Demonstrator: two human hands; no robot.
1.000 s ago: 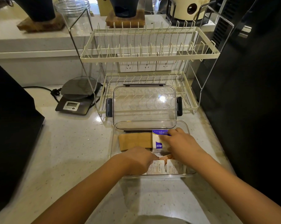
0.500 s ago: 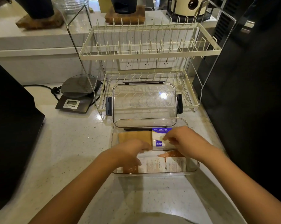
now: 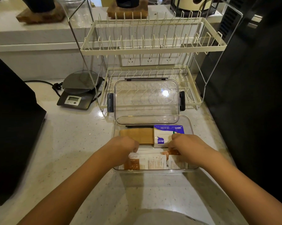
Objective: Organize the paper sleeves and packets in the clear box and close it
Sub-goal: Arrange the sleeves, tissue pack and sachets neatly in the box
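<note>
The clear box (image 3: 191,127) sits on the counter in front of me, its clear lid (image 3: 146,101) standing up against the dish rack behind it. At the box's back lie brown paper sleeves (image 3: 140,135) and a white-and-blue packet (image 3: 166,133). A row of white and orange packets (image 3: 151,162) stands along the near wall. My left hand (image 3: 123,147) reaches into the box with fingers curled on the row's left end. My right hand (image 3: 188,146) has its fingers curled down on the row's right end, beside the white-and-blue packet.
A two-tier cream dish rack (image 3: 153,46) stands right behind the box. A kitchen scale (image 3: 79,93) with a cord sits at the back left. Large black appliances flank the counter at left (image 3: 10,127) and right (image 3: 250,95).
Both hands have drawn slightly apart along the front row of packets, which now stand more upright and even. The left hand moved left, uncovering the brown sleeves.
</note>
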